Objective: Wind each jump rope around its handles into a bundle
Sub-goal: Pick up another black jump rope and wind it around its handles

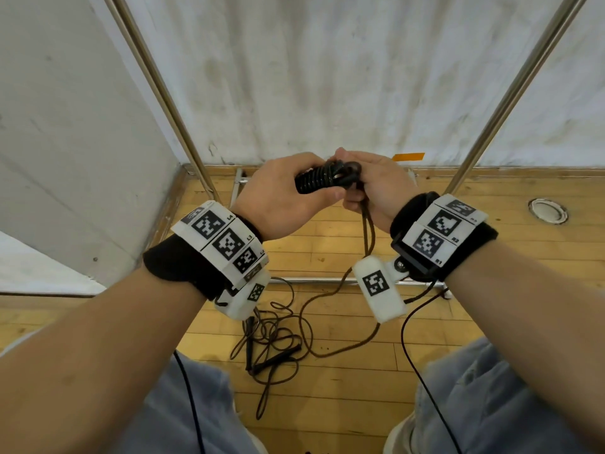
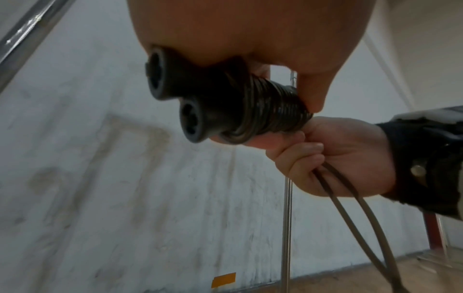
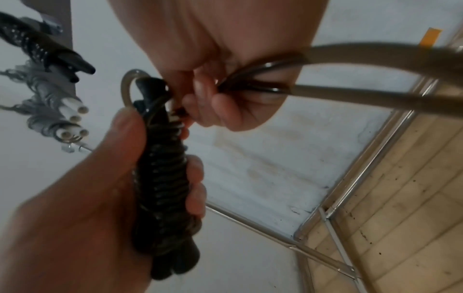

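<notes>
My left hand [image 1: 281, 191] grips a pair of black jump-rope handles [image 2: 180, 99] held side by side, with dark rope coiled tightly round them into a bundle [image 1: 319, 180] [image 3: 162, 178]. My right hand [image 1: 376, 188] [image 2: 333, 156] is curled round the doubled free rope [image 2: 350, 208] [image 3: 350, 79] right at the bundle's end. That rope hangs down from the fist to the floor [image 1: 327, 342]. A second jump rope [image 1: 271, 348] with black handles lies loose and tangled on the floor below my hands.
A metal rack frame with slanted poles [image 1: 157, 90] [image 1: 520, 83] and a low crossbar [image 1: 311, 281] stands against a white sheet-covered wall. In the right wrist view, wound rope bundles hang at upper left [image 3: 47, 111]. The floor is wooden, with a round floor fitting [image 1: 548, 209].
</notes>
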